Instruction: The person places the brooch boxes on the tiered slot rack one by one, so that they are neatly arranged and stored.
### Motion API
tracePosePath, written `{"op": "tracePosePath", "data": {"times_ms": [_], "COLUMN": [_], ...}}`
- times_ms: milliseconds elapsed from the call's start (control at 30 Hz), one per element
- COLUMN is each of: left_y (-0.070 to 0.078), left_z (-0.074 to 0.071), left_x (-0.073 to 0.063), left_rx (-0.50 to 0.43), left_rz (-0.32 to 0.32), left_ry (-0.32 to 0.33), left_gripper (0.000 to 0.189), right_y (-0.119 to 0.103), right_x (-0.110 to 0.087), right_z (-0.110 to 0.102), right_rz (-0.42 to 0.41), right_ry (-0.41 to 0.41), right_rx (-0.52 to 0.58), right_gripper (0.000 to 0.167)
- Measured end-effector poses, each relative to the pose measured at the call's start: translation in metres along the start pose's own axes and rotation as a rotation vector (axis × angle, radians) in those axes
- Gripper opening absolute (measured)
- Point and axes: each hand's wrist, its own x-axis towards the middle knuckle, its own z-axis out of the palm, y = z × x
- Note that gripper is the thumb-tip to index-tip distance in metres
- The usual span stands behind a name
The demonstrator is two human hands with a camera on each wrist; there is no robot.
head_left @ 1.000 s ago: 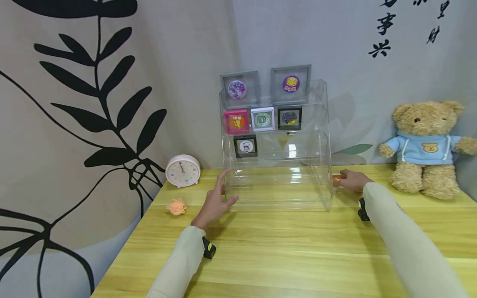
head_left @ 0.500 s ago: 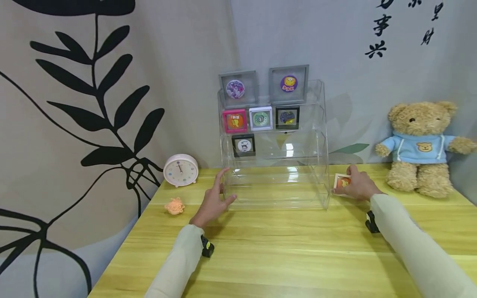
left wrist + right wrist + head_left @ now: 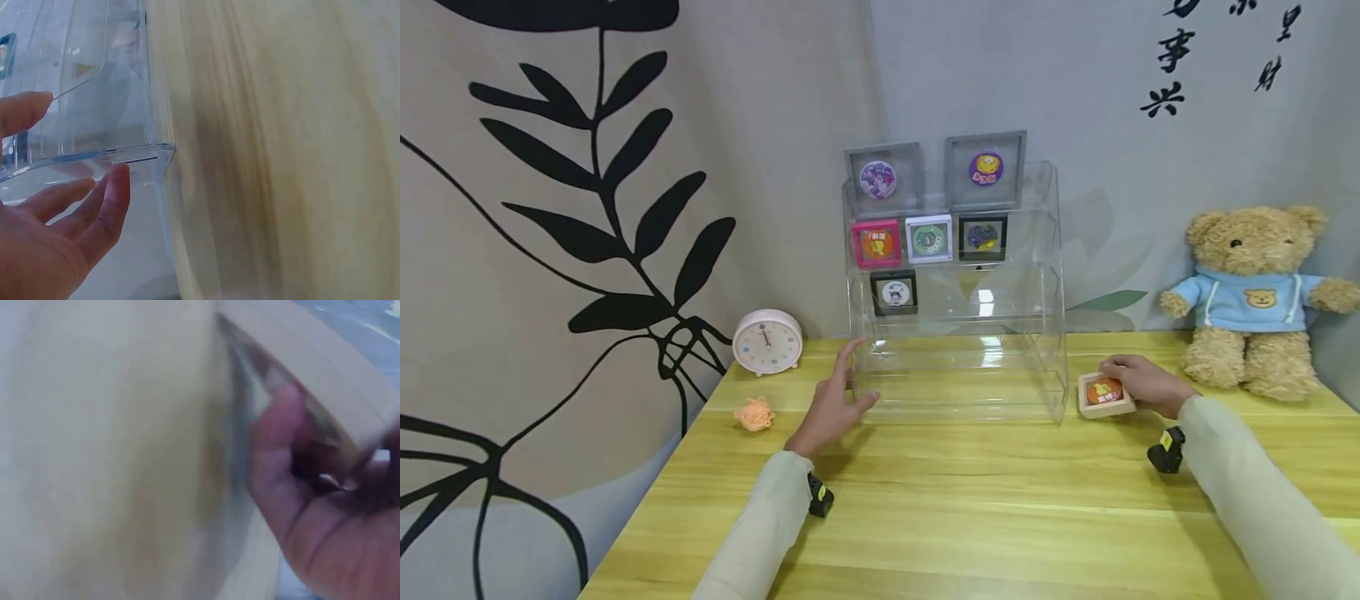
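Note:
My right hand (image 3: 1150,386) grips a small, light wood-coloured square frame (image 3: 1086,397) with an orange and yellow round picture inside, tilted, low over the table. In the right wrist view the thumb (image 3: 275,437) lies against the frame's edge (image 3: 325,356). A clear acrylic tiered display stand (image 3: 958,408) stands to its left. At the stand's left side, my left hand (image 3: 829,414) is spread, with fingers outside the side panel and the thumb on the other side. In the left wrist view the fingertips (image 3: 117,181) touch or nearly touch the panel (image 3: 112,153).
On the stand's upper tiers sit two grey frames (image 3: 898,153) and several smaller framed badges, including a pink one (image 3: 855,246). A round clock (image 3: 767,362) and a peach-coloured trinket (image 3: 755,414) are at left. A teddy bear (image 3: 1255,292) sits at right.
My right hand has drawn the wood-coloured frame out from beside the stand's right side, rightward and toward me, so its picture now shows. My left hand has stayed at the stand.

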Motion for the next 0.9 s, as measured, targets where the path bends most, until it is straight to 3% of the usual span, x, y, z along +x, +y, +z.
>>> {"op": "tracePosePath", "data": {"times_ms": [133,267,367,500,667,767,900], "left_y": [-0.002,-0.001,-0.001,-0.001,0.0,-0.001,-0.003], "left_z": [0.0,0.0,0.001,0.001,0.001,0.001,0.001], "left_x": [0.0,0.0,0.0,0.0,-0.001,0.0,0.001], "left_rx": [0.014,0.01,0.004,0.003,0.012,0.012,-0.012], "left_rz": [-0.001,0.014,0.031,0.035,0.032,0.04,0.04], "left_ry": [0.007,0.01,0.012,0.007,0.002,0.01,0.01], "left_gripper": [0.089,0.089,0.088,0.088,0.09,0.09,0.09], "right_y": [-0.001,0.002,0.005,0.003,-0.011,-0.026,-0.05], "right_x": [-0.007,-0.018,-0.029,-0.037,-0.046,-0.047,-0.048], "right_z": [-0.006,-0.015,-0.022,-0.023,-0.019,-0.018,-0.015], "right_rz": [0.014,-0.054,-0.166,-0.331,-0.427,-0.449,-0.461], "right_ry": [-0.048,-0.08,-0.099,-0.162,-0.131,-0.102,-0.125], "right_rx": [0.196,0.373,0.535,0.714,0.744,0.74,0.708], "right_gripper": [0.043,0.024,0.032,0.057,0.053,0.043,0.043]}}
